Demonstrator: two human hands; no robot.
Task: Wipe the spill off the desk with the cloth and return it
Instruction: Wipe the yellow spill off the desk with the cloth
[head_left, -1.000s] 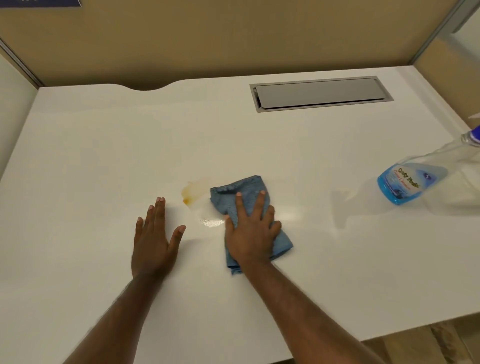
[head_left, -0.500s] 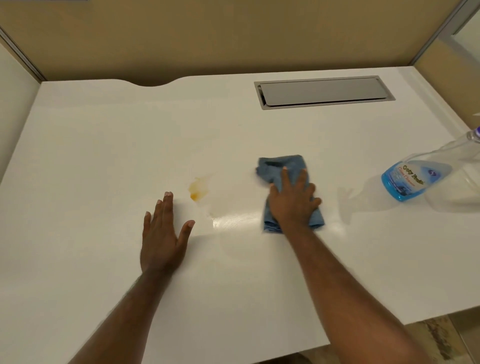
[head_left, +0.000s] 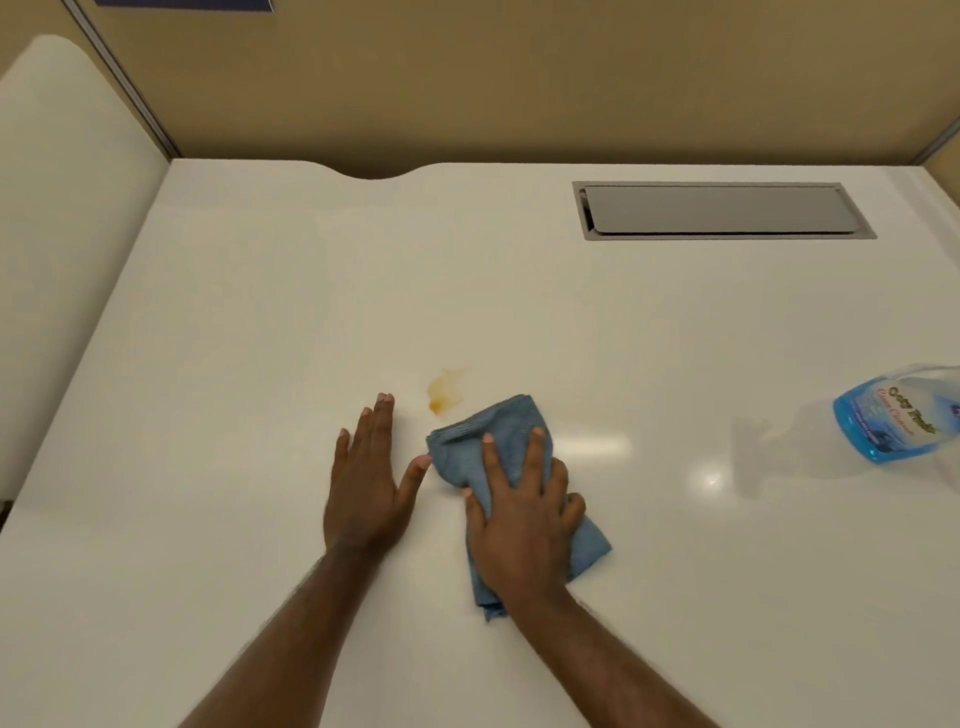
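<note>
**Cloth (head_left: 483, 431) under your right hand (head_left: 519, 525), next to the spill (head_left: 444, 392)**

Head camera: your right hand presses the blue cloth on the white tabletop (head_left: 260, 312). The grip is loose, with the fingers mostly straight on top. The cloth's far corner lies just beside the orange spill and does not cover it. Your left hand (head_left: 363, 488) rests flat and holds nothing. A spray bottle (head_left: 893, 421) is at the far right.

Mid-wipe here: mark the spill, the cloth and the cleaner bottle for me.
Orange spill (head_left: 444, 391): head view, middle of the stain.
Blue cloth (head_left: 470, 441): head view, bare folded part at its far end.
Blue cleaner bottle (head_left: 896, 423): head view, on its label.
</note>
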